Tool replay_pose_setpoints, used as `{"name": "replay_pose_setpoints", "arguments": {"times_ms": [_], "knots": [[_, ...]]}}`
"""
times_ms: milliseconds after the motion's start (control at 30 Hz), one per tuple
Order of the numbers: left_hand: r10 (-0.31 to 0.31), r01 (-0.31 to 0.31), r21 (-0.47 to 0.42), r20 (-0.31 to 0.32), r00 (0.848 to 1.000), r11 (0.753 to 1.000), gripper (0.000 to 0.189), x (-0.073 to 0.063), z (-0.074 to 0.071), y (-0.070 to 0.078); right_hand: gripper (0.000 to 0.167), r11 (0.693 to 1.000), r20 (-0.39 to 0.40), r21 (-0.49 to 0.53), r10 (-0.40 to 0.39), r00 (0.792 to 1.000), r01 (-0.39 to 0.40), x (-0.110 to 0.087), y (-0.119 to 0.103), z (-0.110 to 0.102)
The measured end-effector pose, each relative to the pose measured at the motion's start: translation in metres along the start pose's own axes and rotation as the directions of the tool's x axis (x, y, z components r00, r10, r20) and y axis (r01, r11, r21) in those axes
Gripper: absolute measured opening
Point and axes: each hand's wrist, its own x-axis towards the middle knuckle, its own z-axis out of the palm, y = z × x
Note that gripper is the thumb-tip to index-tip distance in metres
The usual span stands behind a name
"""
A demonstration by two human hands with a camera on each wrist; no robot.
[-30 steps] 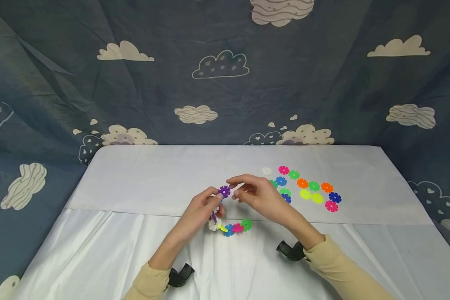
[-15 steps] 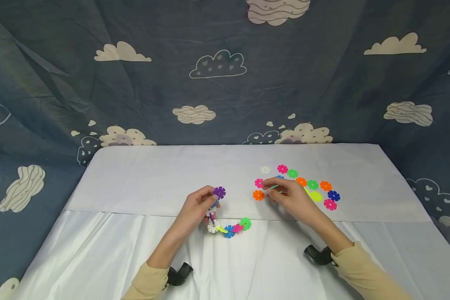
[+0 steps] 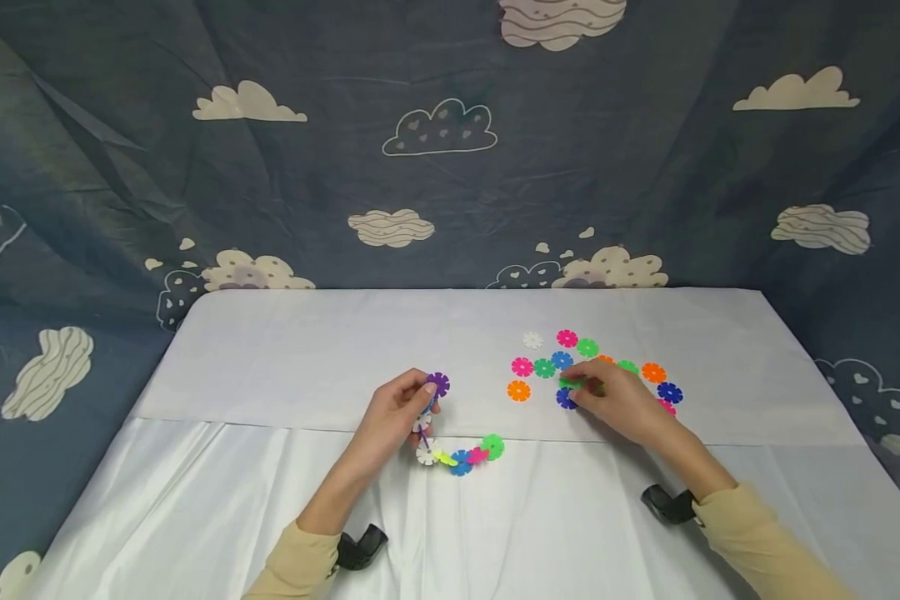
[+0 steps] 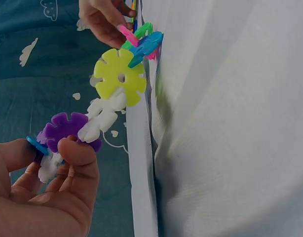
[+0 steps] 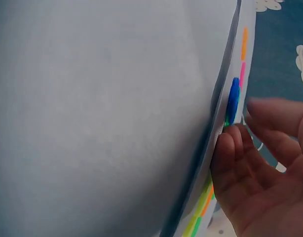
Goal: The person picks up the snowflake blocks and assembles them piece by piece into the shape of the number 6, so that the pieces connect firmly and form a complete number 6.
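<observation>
My left hand (image 3: pixel 394 414) pinches the upper end of a chain of notched plastic flower discs, close to its purple disc (image 3: pixel 438 385). From there the chain hangs down and curves right through white, yellow (image 4: pixel 120 78), blue and pink discs to a green disc (image 3: pixel 492 447). The left wrist view shows thumb and fingers around the blue, white and purple links. My right hand (image 3: pixel 621 402) is over the loose discs at the right, its fingertips right at a dark blue disc (image 3: pixel 566 398) and a green one. In the right wrist view its thumb and fingers stand apart beside the blue disc (image 5: pixel 233 101).
Loose discs lie around the right hand: orange (image 3: pixel 518 391), pink (image 3: pixel 522 367), white (image 3: pixel 532 340), light blue (image 3: pixel 562 360) and several more, some hidden beneath it. A white cloth (image 3: pixel 285 358) covers the table. Behind hangs a dark curtain (image 3: pixel 450 192) with clouds.
My right hand has moved right, away from the left hand, to the loose discs, uncovering the pink and orange ones. The left hand has shifted slightly left, still holding the chain.
</observation>
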Motion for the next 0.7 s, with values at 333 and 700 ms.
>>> {"name": "replay_pose_setpoints", "arguments": {"times_ms": [333,700], "knots": [[0.024,-0.024,-0.013,0.007,1.0,1.0,0.017,0.002,0.002,-0.002,0.024,0.999,0.113,-0.039,0.002,0.994,0.002,0.003,0.001,-0.001],[0.031,-0.031,0.025,-0.008,0.999,0.999,0.011,0.0,0.002,-0.002,0.023,0.999,0.071,-0.042,-0.015,0.997,0.018,0.001,-0.01,0.003]]}}
